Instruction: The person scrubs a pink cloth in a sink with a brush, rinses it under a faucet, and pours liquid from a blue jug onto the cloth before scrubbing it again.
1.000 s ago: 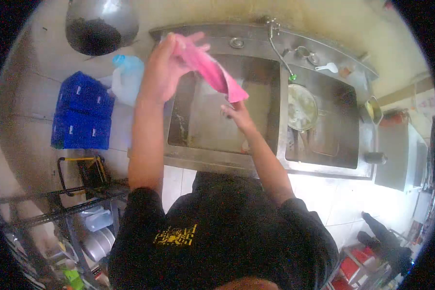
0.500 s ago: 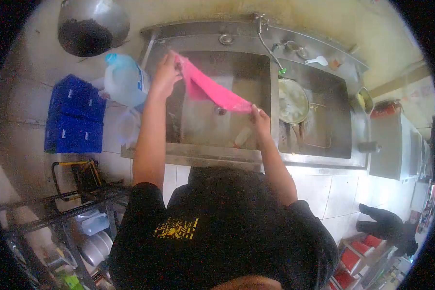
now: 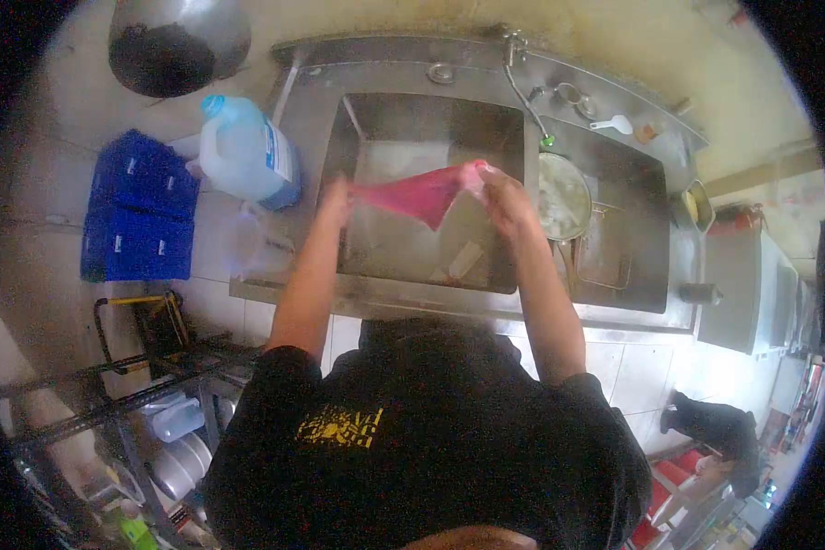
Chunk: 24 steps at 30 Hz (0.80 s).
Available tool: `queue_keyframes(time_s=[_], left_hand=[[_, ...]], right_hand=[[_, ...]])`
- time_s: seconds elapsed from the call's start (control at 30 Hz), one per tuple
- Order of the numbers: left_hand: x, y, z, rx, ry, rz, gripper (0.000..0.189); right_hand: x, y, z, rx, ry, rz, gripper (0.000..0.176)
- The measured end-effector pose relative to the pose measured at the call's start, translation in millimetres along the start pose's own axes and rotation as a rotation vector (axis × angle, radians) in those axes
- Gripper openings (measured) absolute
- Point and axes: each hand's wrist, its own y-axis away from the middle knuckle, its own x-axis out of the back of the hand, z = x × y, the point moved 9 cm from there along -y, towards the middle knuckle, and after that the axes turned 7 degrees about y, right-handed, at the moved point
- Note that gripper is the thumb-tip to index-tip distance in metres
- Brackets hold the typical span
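Observation:
I hold a pink cloth [image 3: 419,193] stretched between both hands above the left basin of a steel double sink [image 3: 412,302]. My left hand [image 3: 337,200] grips its left corner. My right hand [image 3: 504,194] grips the right end, close to the divider between the basins. The cloth sags to a point in the middle. A pale flat object [image 3: 461,263] lies on the basin floor under it.
A round pot [image 3: 564,197] sits in the right basin under the tap [image 3: 527,87]. A blue-capped jug [image 3: 245,151] stands left of the sink, beside blue crates [image 3: 137,211] and a dark bowl [image 3: 170,41]. A wire rack [image 3: 128,394] with dishes stands at lower left.
Both hands have come down and level with each other; the cloth, first raised high in my left hand, now hangs spread between them lower over the basin.

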Motion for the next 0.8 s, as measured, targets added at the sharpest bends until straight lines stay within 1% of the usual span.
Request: queue_keyframes(time_s=[0.03, 0.07, 0.1, 0.13, 0.17, 0.2, 0.27, 0.3, 0.37, 0.4, 0.47, 0.5, 0.57, 0.6, 0.63, 0.67, 0.73, 0.77, 0.8], left_hand=[[-46.0, 67.1, 33.8, -0.216, -0.415, -0.152, 0.054], [-79.9, 100.2, 41.9, -0.374, -0.529, -0.31, 0.055], [-112.1, 137.3, 48.8, -0.547, -0.616, -0.457, 0.058], [-126.8, 145.7, 44.7, -0.654, -0.394, -0.603, 0.059], [-137.9, 171.6, 48.2, -0.733, -0.377, -0.493, 0.053], [-147.5, 197.7, 54.8, -0.807, -0.357, -0.378, 0.046], [-157.5, 206.8, 62.9, -0.96, -0.325, -0.293, 0.042], [-158.7, 209.3, 70.1, -1.038, -0.313, -0.254, 0.04], [-166.6, 226.2, 87.1, -1.06, -0.365, -0.209, 0.033], [-172.5, 232.0, 92.8, -1.071, -0.39, -0.193, 0.03], [-181.4, 217.5, 96.4, -0.98, -0.491, -0.252, 0.025], [-183.8, 208.9, 100.2, -0.937, -0.543, -0.28, 0.023], [-194.5, 205.9, 106.9, -0.985, -0.651, -0.437, 0.024], [-199.7, 208.8, 109.8, -1.005, -0.706, -0.513, 0.024], [-205.9, 207.5, 109.2, -0.9, -0.789, -0.593, 0.024], [-206.3, 202.6, 108.8, -0.87, -0.813, -0.608, 0.024], [-204.1, 188.7, 109.6, -0.808, -0.86, -0.633, 0.024], [-202.0, 181.5, 116.8, -1.064, -1.009, -0.568, 0.028], [-188.8, 173.8, 121.5, -1.005, -0.957, -0.408, 0.03]], right_hand=[[-7.9, -6.2, 6.5, -0.009, 0.002, -0.007, 0.021], [-24.4, -2.6, 5.6, -0.017, 0.015, 0.034, 0.021], [-50.7, 10.3, -3.3, -0.025, 0.027, 0.073, 0.022], [-70.6, 15.9, -8.0, -0.033, 0.038, 0.111, 0.022], [-84.3, 13.9, -9.1, 0.001, 0.06, 0.089, 0.024], [-89.0, 18.0, -14.4, 0.019, 0.065, 0.132, 0.025], [-97.1, 28.6, -29.2, 0.057, 0.078, 0.209, 0.028], [-101.8, 23.5, -27.3, 0.043, 0.048, 0.151, 0.03], [-100.2, 21.3, -29.4, 0.017, -0.019, 0.053, 0.034], [-98.9, 26.3, -35.7, 0.014, 0.01, 0.007, 0.037], [-97.9, 36.5, -54.5, 0.016, 0.066, -0.088, 0.041], [-87.0, 33.0, -60.3, 0.112, 0.177, -0.106, 0.038], [-68.5, 22.9, -57.9, 0.297, 0.396, -0.145, 0.033], [-66.9, 25.8, -61.3, 0.305, 0.601, -0.069, 0.029], [-66.1, 29.0, -67.3, 0.312, 0.805, 0.009, 0.025], [-66.1, 32.9, -74.3, 0.315, 1.008, 0.087, 0.022], [-82.9, 42.8, -94.1, 0.428, 1.13, 0.173, 0.018], [-91.1, 42.9, -99.7, 0.49, 1.19, 0.214, 0.017], [-97.4, 40.9, -99.3, 0.656, 1.225, 0.248, 0.017]])
